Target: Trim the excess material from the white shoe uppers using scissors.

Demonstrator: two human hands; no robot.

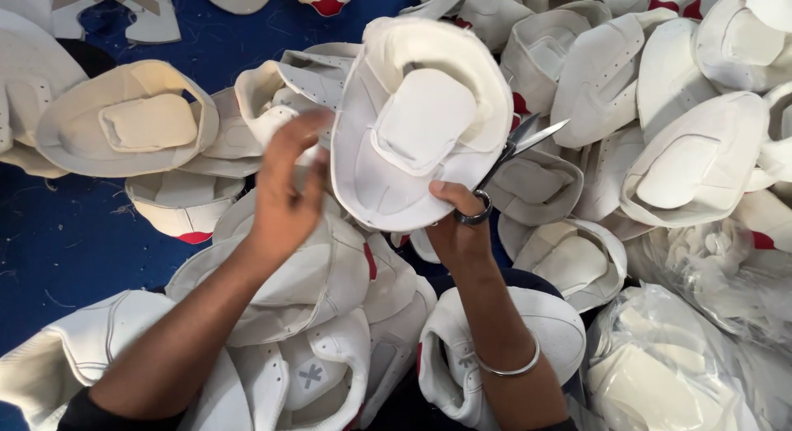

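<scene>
White shoe upper (421,126) pinched in both hands' grip, scissors (516,146) too.

- A shoe upper (421,126) is sitting at frame centre, between the left hand (285,192) and right hand (458,225).
- Scissors (516,146) are lying right of it.
- Plastic bags (685,357) are lying at lower right.

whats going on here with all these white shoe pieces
A person holds up a white shoe upper, inner side facing the camera, over a heap of similar uppers on a blue surface. The left hand grips its left edge. The right hand supports the bottom edge and also holds scissors, blades open and pointing up beside the upper. Clear plastic bags with more pieces lie at lower right.
</scene>
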